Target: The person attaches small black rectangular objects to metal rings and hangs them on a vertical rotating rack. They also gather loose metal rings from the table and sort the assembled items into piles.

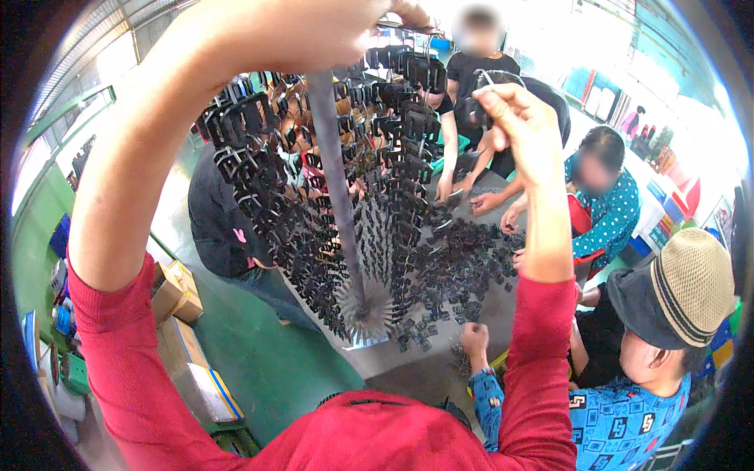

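the right hand (514, 110) is raised high and pinches a small dark buckle (488, 78) between thumb and fingertips, just beside the upper tiers of the hanging rack (393, 157). the left hand (408, 12) reaches up to the top of the picture near the rack's head; only a sliver shows, so i cannot tell whether it is clenched or loose. the step in hand looks like hooking a buckle onto the rack, which hangs round a grey pole (338, 180) and is already thick with dark buckles.

next, the buckle probably has to be threaded onto a free hook, and that calls for finding an empty one among close-packed rows and keeping the rack from swinging.

a heap of loose buckles (463, 267) lies on the grey bench (408, 357) below. other people crowd round it: one in a woven hat (691, 286) at the right, one in a teal dotted top (616, 212) beyond, one in black across the bench. their hands work among the pile. cardboard boxes (177, 294) sit on the green floor (259, 353) at the left. the person's own raised forearm hides much of the rack's top.
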### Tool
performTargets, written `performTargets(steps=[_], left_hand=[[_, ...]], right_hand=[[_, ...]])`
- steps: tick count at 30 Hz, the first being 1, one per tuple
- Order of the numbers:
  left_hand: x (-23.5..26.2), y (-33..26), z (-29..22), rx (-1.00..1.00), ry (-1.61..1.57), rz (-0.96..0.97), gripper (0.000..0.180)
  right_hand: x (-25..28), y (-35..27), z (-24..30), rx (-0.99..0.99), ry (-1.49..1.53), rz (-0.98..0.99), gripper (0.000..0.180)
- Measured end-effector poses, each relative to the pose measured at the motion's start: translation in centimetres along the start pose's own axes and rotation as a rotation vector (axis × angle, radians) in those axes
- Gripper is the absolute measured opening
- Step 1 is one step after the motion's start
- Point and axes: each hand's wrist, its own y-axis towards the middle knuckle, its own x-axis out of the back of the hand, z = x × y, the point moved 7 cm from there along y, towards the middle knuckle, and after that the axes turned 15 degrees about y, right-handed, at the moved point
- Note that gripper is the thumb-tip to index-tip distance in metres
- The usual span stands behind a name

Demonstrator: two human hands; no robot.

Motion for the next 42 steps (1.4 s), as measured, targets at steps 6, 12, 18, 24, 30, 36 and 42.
performTargets(steps=[6,12,18,24,30,36,42], left_hand=[[0.2,-0.6,-1.5,0.000,0.077,-0.047,0.043],[0.2,1.9,-0.1,0.050,0.051,0.262,0.039],[1.6,1.4,-0.6,-0.107,0.206,-0.077,0.043],[-0.3,2.1,1.0,-0.069,0.062,-0.058,0.046],[0.6,1.3,1.1,-0.071,0.237,-0.064,0.043],[0.8,0.6,-0.3,-0.126,0.204,-0.233,0.042],[-0.2,3.2,0.5,0.102,0.025,0.436,0.046]], right_hand=[[6.9,2.3,-1.2,-0.066,-0.618,-0.081,0.027],[-3.9,0.3,4.5,0.295,-0.311,-0.090,0.027],[-6.4,1.4,5.5,0.343,-0.151,-0.004,0.018],[-4.1,0.5,3.5,0.041,0.205,0.085,0.018],[3.5,2.4,0.2,0.060,-0.029,-0.078,0.028],[7.2,4.4,-1.1,0.108,-0.716,-0.056,0.030],[-6.9,0.2,6.5,0.447,-0.401,-0.067,0.019]])
